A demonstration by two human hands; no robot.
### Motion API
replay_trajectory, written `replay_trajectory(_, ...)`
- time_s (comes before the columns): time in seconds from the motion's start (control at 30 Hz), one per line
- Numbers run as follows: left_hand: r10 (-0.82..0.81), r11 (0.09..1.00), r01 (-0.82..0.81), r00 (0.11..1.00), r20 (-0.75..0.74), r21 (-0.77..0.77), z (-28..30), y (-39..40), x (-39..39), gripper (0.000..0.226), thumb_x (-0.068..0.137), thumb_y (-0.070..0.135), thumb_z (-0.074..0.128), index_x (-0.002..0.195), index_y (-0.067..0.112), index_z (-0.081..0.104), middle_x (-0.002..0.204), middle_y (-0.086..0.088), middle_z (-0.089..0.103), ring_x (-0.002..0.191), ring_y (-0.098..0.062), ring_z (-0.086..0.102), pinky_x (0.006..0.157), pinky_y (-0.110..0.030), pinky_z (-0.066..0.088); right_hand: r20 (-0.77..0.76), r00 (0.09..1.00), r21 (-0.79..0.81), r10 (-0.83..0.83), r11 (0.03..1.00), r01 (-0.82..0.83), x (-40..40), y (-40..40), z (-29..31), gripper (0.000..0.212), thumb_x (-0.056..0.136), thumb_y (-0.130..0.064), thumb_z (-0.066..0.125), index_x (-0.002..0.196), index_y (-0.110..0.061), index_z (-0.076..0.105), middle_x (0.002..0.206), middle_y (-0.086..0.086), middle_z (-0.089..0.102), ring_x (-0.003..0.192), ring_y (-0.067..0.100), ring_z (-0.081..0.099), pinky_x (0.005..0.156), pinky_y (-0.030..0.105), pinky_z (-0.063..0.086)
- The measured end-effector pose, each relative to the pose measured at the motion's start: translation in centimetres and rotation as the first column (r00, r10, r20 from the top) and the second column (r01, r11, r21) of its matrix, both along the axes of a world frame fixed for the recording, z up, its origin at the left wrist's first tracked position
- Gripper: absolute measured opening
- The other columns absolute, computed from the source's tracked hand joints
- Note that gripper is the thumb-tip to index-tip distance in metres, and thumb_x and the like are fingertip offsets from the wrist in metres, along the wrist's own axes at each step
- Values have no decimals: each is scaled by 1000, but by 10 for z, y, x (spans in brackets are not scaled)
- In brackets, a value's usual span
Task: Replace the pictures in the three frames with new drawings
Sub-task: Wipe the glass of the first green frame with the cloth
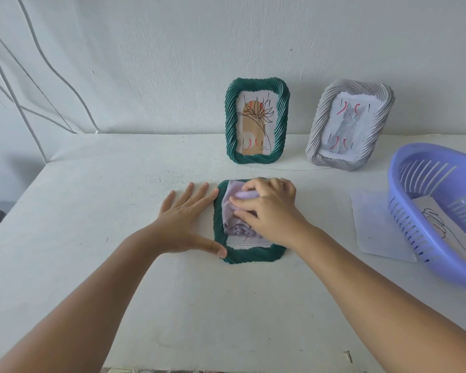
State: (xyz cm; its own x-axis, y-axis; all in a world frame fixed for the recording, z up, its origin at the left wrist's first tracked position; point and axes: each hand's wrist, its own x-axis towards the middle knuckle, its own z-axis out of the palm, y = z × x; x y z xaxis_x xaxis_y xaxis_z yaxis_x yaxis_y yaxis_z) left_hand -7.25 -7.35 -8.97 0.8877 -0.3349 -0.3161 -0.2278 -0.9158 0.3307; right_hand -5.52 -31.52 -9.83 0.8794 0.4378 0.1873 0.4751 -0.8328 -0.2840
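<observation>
1. Head view: right hand (267,211) lies over the glass of the flat green frame (249,255), fingers curled on a bunched lilac cloth (244,195). Grip closed on the cloth. Judged purpose: wiping the glass.
2. Left hand (186,219) is spread flat on the table (92,211), fingers straight, holding nothing. Fingertips and thumb touch the frame's left edge. Judged purpose: bracing the frame so it does not slide under the wiping.
3. The frame lies flat, near the table's middle, face up. Paper shows under the glass at the bottom edge; what is drawn on it I cannot tell.
4. Behind it, the upright green frame (257,121) leans at the wall with a plant drawing. The grey frame (350,125) stands just to its right, tilted back, with a cat picture. Both carry red pen marks.
5. To the right, a lilac basket (404,211) holds a sheet with a scribbled drawing (439,222). A loose sheet (374,224) lies partly under the basket's rim.
6. Count: frames, three (two green, one grey). Hands, two. Cloth, one. Basket, one. Loose sheets visible, two.
</observation>
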Motion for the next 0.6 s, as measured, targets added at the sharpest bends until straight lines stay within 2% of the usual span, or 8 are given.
replay_trajectory(0.1, 0, 1000, 0, 1000, 5, -13, -2, 1, 0, 141, 45, 103, 55, 156, 50, -14, 165, 21, -22, 148, -5, -33, 123, -47, -17, -8, 998, 16, 65, 998, -65, -8, -19, -1, 46, 96, -68, 33, 123, -52, 66, 126, -15, 49, 119, 16, 38, 114, 53, 15)
replay_trajectory(0.17, 1, 1000, -1, 1000, 10, -15, -2, 1, 0, 142, 45, 103, 55, 156, 49, -14, 165, 20, -21, 148, -6, -33, 123, -47, -17, 26, 999, -12, 27, 1000, -27, -3, -30, 1, 47, 94, -70, 31, 122, -54, 66, 123, -16, 49, 118, 15, 39, 115, 54, 14)
replay_trajectory(0.3, -3, 1000, 3, 1000, 12, -7, -2, 1, 1, 142, 45, 104, 54, 156, 49, -14, 165, 20, -22, 148, -6, -34, 123, -48, -17, 45, 991, 0, -125, 992, 125, 13, -11, 4, 34, 94, -64, 46, 114, -51, 71, 120, -11, 54, 114, 23, 46, 108, 55, 25)
replay_trajectory(0.37, -1, 1000, 1, 1000, 9, -8, -1, 0, 1, 142, 44, 104, 54, 156, 49, -14, 165, 20, -22, 148, -6, -34, 123, -48, -17, 35, 995, 18, -90, 996, 89, 11, 2, 0, 32, 94, -63, 49, 113, -50, 71, 121, -11, 53, 115, 23, 46, 106, 53, 25)
replay_trajectory(0.5, 0, 1000, 1, 1000, 11, -13, -2, 1, 0, 141, 45, 104, 54, 156, 50, -14, 165, 21, -21, 148, -6, -34, 123, -47, -17, -8, 999, 8, 39, 999, -39, -2, -15, 0, 37, 97, -66, 41, 123, -54, 65, 128, -16, 48, 124, 14, 39, 114, 52, 13)
replay_trajectory(0.6, -1, 1000, 1, 1000, 13, -12, -2, 1, 0, 141, 45, 104, 54, 156, 49, -14, 165, 20, -22, 147, -5, -34, 123, -48, -17, 18, 999, -35, 26, 999, -25, 0, -32, 3, 39, 97, -67, 39, 125, -55, 63, 126, -17, 49, 122, 13, 39, 115, 53, 11)
